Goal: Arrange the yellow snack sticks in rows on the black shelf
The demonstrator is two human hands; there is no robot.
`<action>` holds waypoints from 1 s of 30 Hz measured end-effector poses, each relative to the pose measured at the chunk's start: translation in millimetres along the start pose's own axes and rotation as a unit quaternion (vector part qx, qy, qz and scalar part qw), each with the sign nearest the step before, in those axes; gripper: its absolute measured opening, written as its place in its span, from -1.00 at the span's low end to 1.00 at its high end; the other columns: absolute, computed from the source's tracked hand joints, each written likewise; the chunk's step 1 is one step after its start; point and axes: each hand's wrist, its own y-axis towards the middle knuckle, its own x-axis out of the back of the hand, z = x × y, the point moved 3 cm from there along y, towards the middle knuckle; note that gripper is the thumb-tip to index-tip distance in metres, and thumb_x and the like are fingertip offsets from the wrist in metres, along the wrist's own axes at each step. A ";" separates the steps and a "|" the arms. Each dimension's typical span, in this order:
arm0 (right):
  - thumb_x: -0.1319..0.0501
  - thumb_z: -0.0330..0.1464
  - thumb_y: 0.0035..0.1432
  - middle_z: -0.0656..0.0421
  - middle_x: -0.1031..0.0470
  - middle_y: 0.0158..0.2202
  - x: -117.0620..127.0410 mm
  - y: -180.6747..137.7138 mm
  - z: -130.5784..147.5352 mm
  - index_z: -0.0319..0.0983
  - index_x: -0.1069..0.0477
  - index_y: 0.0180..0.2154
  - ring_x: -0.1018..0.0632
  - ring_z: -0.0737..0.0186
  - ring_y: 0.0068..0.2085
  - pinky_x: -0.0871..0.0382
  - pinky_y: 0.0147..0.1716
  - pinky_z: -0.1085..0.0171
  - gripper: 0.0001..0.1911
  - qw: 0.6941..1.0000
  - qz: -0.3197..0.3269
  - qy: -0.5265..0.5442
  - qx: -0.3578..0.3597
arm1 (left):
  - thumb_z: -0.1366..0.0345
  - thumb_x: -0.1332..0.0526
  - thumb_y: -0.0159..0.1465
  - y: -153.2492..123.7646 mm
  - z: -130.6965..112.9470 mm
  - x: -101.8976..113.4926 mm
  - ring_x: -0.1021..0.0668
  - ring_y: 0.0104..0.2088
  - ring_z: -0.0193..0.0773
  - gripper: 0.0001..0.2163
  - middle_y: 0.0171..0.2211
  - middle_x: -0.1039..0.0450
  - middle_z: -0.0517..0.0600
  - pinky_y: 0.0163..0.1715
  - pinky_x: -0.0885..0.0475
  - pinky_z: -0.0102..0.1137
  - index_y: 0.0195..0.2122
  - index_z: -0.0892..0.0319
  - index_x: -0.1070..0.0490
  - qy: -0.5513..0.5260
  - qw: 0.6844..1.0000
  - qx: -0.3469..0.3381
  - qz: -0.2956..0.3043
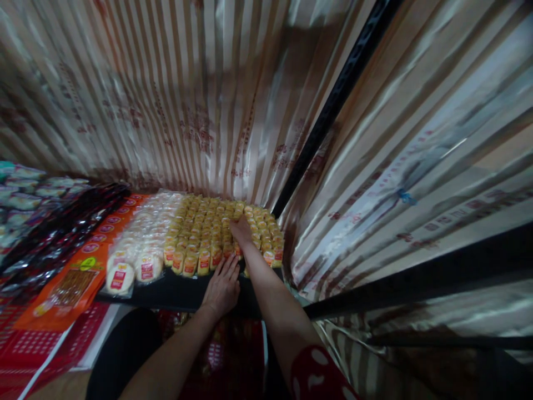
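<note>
Rows of small yellow packaged cakes (195, 228) with red and white labels stand close together on a black shelf (166, 291). My left hand (222, 286) rests at the front row, its fingers stretched out and touching the nearest packs. Deeper among the rows is my right hand (240, 229), lowered onto the packs near a gap. Its fingers point down and are mostly hidden, so I cannot make out whether it holds a pack.
Left of the cakes lie white round packaged cakes (120, 276), orange snack bags (66, 289), dark shiny packets (62, 233) and a red plastic basket (25, 339). A striped plastic curtain (175, 83) hangs behind. A black shelf post (328, 122) slants up at the right.
</note>
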 end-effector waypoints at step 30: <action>0.01 -0.44 0.11 -0.10 -0.11 0.22 1.7 -124.5 -26.0 -0.42 -0.17 0.14 -0.13 0.05 0.24 -0.05 0.18 0.07 -0.47 0.983 -0.067 -0.063 0.159 | 0.32 -0.03 0.22 -0.8 1.2 -2.2 -0.17 0.22 -0.06 -0.49 0.16 -0.23 0.12 0.22 -0.01 -0.13 0.22 0.22 -0.10 0.031 0.999 -0.023 0.021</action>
